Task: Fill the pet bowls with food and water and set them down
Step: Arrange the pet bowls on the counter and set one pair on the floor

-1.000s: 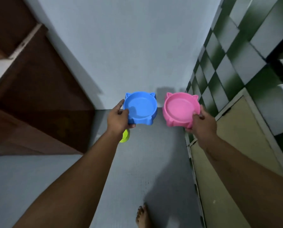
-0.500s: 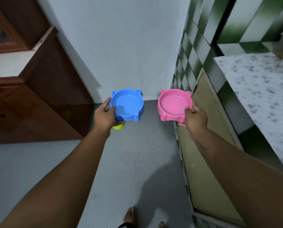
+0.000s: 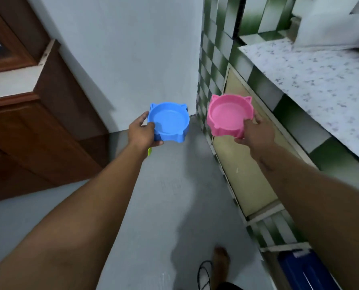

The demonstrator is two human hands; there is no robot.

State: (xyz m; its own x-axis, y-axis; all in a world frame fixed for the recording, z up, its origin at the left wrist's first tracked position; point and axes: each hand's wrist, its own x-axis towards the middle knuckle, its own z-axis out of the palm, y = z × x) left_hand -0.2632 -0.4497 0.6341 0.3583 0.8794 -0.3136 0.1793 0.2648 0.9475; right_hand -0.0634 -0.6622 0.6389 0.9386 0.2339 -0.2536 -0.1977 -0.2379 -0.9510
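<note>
Left hand [image 3: 142, 132] fingers grip the empty blue bowl [image 3: 168, 121]; right hand [image 3: 255, 133] fingers grip the empty pink bowl [image 3: 228, 114], beside a speckled tabletop [image 3: 312, 70].

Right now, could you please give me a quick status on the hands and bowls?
Left hand grips blue bowl. Right hand grips pink bowl. Both empty, off the floor. No obstacle seen.

Arms outstretched; left hand [image 3: 142, 131] grips blue bowl [image 3: 170, 119], right hand [image 3: 256, 133] pink bowl [image 3: 228, 113].
</note>
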